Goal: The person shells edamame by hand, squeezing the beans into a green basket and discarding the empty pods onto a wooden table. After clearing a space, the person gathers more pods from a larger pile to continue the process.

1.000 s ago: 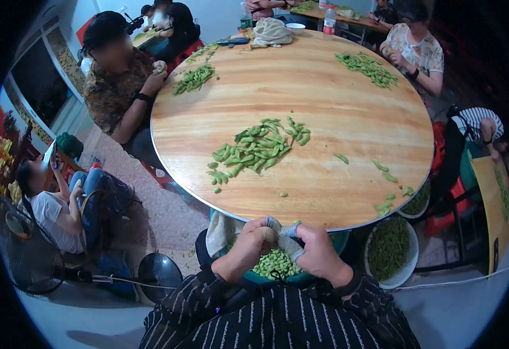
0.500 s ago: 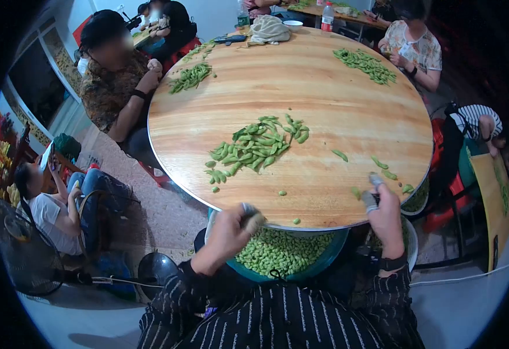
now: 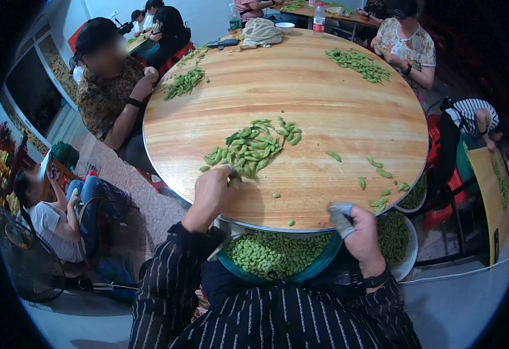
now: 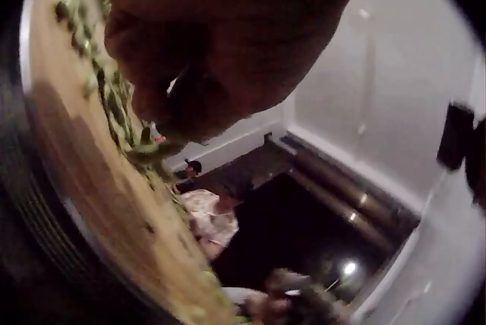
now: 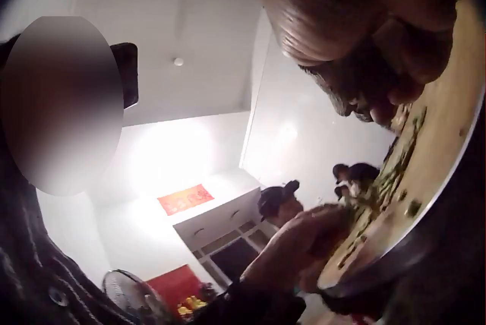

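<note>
My left hand (image 3: 211, 195) reaches over the table's near edge to the pile of green soybean pods (image 3: 248, 148). Its fingertips are at the pile's near side; in the left wrist view they pinch a pod (image 4: 148, 150). Grey coverings wrap some fingertips of both hands. To the right, my right hand (image 3: 359, 230) hovers by the table edge, fingers loosely bent, with nothing visible in them. Between the hands, below the edge, a teal basin (image 3: 318, 266) holds shelled green beans (image 3: 274, 250).
The round wooden table (image 3: 289, 116) carries scattered pods (image 3: 376, 202) at right and other piles (image 3: 359, 65) farther off. A white tub (image 3: 408, 256) of pods stands at lower right. People sit around, one at the left (image 3: 106, 87). A black fan (image 3: 22, 256) is at lower left.
Both hands were together over the basin, then parted. The left hand moved forward to the pile; the right went out over the scattered pods, then came back left. One pod now lies where it was.
</note>
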`<state>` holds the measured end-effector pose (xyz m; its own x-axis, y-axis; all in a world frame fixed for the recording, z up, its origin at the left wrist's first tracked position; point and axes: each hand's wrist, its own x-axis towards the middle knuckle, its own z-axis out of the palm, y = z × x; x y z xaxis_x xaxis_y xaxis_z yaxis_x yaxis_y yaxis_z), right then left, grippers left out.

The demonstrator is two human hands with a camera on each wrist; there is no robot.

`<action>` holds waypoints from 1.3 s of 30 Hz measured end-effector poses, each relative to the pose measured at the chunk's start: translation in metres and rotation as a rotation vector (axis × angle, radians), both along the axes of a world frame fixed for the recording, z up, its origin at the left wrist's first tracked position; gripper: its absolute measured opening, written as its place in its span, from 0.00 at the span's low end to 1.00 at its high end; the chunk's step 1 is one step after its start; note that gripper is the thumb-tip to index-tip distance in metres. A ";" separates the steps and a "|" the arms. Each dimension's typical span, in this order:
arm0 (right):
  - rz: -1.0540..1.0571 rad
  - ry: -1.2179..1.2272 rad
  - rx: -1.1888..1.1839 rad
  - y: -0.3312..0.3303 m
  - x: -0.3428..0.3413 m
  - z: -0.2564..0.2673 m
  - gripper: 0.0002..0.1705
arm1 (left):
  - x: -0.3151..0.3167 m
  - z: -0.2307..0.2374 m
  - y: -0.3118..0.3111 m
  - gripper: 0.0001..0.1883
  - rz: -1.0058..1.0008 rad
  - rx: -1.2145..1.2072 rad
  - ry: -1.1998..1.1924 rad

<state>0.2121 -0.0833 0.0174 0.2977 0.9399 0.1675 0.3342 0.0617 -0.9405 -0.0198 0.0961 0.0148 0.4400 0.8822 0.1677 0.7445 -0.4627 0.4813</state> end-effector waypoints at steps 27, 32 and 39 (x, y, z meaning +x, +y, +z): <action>0.393 0.554 -0.274 0.007 -0.041 0.009 0.09 | 0.016 0.012 -0.091 0.08 -0.274 -1.291 -0.751; 0.394 0.545 -0.254 0.006 -0.042 0.003 0.08 | 0.016 0.009 -0.093 0.08 -0.310 -1.287 -0.750; 0.345 0.641 -0.272 0.012 -0.046 -0.007 0.07 | 0.021 0.013 -0.100 0.13 -0.304 -1.076 -0.750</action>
